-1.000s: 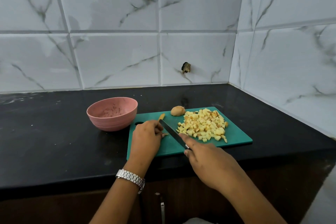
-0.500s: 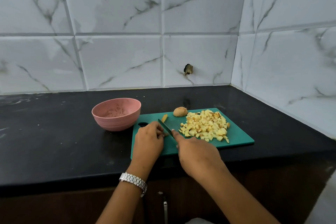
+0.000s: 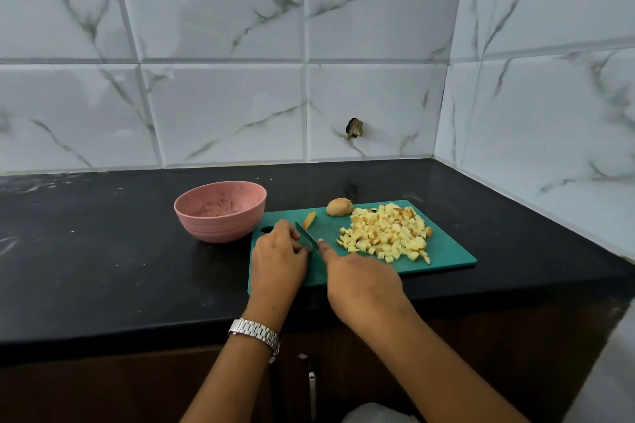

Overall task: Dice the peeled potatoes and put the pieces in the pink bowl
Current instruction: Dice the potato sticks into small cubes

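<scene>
Right hand (image 3: 360, 282), gripping knife (image 3: 305, 234), slid forward; blade now at curled left hand (image 3: 278, 259), whose hold is hidden. Dicing likely continues; pink bowl (image 3: 220, 211) unfilled.

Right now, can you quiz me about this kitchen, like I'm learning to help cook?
1. True or false: the diced potato pile lies on the green cutting board, not in the pink bowl.
2. Which hand holds the knife? A) left hand B) right hand
3. Fill in: the whole potato sits at the board's ___ edge, away from the person.
Key: 1 true; 2 B; 3 far.
</scene>
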